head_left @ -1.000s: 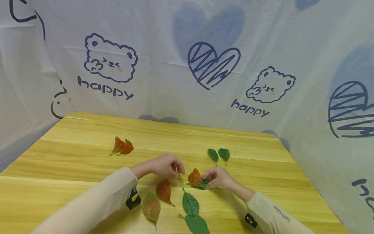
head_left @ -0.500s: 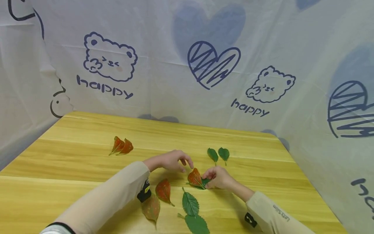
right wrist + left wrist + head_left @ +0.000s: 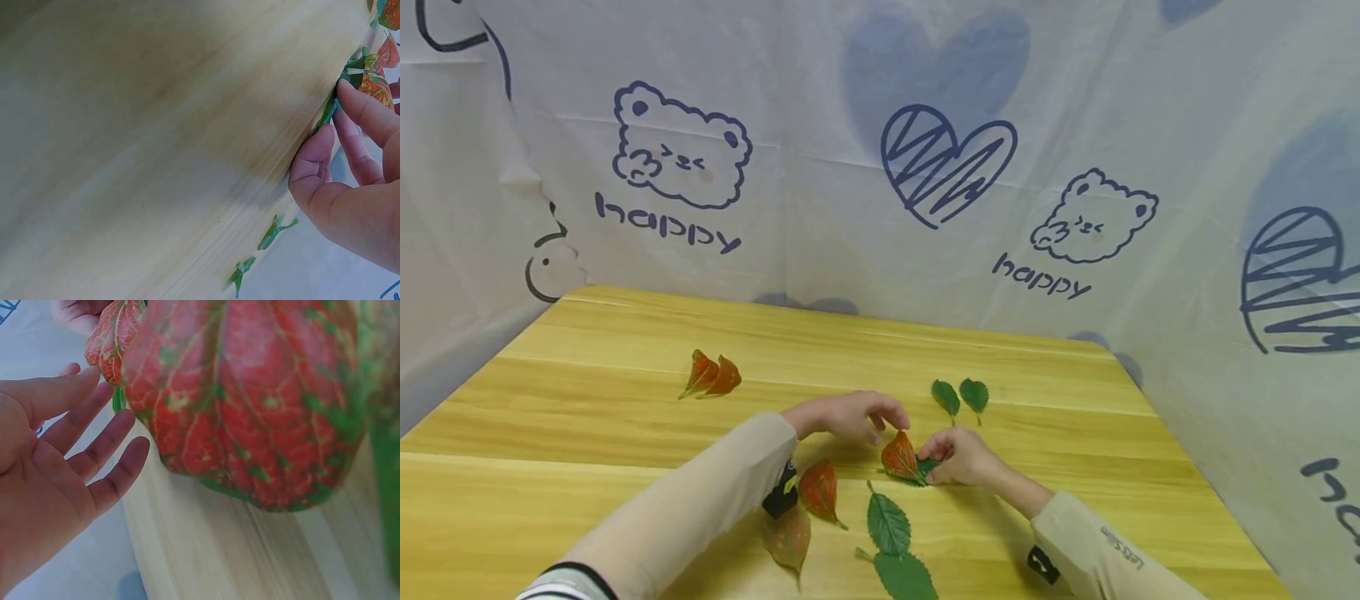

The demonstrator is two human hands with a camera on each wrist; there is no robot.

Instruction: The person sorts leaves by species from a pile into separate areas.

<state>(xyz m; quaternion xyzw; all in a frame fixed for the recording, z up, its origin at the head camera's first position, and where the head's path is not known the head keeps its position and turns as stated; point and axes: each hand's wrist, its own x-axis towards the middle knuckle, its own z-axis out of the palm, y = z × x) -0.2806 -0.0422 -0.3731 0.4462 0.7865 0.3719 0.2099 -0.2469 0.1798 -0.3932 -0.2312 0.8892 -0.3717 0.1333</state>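
Near the middle of the table, my right hand (image 3: 961, 457) pinches the edge of a green leaf (image 3: 927, 469) between thumb and fingers. A red leaf (image 3: 898, 457) with yellowish veins overlaps that green leaf on its left side. My left hand (image 3: 856, 417) hovers over the table with fingers loosely bent, its fingertips right at the top of the red leaf. In the left wrist view its fingers (image 3: 119, 469) are spread beside the red leaf (image 3: 114, 347), gripping nothing. The right wrist view shows the green leaf (image 3: 327, 114) edge-on at the right fingertips.
Another red leaf (image 3: 820, 490) and a duller reddish-green one (image 3: 788, 537) lie by the left sleeve. Two larger green leaves, one upper (image 3: 889, 523) and one lower (image 3: 907, 577), lie at the front. Two red leaves (image 3: 724, 377) sit back left, two small green leaves (image 3: 975, 395) back right.
My left hand has moved right and slightly away from me, up to the red leaf. The right hand and the leaves have stayed in place.
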